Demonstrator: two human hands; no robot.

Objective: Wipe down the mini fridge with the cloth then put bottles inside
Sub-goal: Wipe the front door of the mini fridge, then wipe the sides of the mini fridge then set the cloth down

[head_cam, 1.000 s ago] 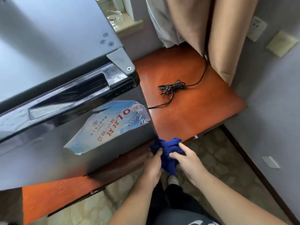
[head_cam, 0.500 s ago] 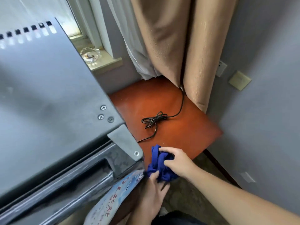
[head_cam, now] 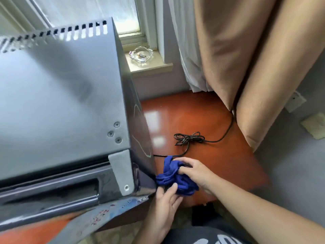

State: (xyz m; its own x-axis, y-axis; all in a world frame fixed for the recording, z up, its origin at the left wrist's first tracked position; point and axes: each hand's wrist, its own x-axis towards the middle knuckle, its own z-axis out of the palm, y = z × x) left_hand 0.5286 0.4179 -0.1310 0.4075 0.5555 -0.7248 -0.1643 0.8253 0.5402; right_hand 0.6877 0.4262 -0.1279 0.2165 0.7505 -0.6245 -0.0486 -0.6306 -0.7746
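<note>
The grey mini fridge point(head_cam: 58, 106) fills the left of the view, its flat top toward me and its door shut, with a dark recessed handle point(head_cam: 52, 191) along the door's top edge. A bunched blue cloth point(head_cam: 171, 175) sits just right of the fridge's front right corner. My right hand point(head_cam: 195, 171) grips the cloth from the right and above. My left hand point(head_cam: 165, 206) holds it from below with thumb and fingertips. No bottles are in view.
The fridge stands on a glossy red-brown wooden cabinet top point(head_cam: 219, 155). A bundled black power cord point(head_cam: 190, 139) lies on it and runs behind the tan curtain point(head_cam: 246, 67). A glass ashtray point(head_cam: 141, 54) sits on the windowsill. A grey wall is at the right.
The view has tilted up, from the fridge door's front to its top and the window. Both hands stay on the blue cloth, now beside the fridge's upper right corner.
</note>
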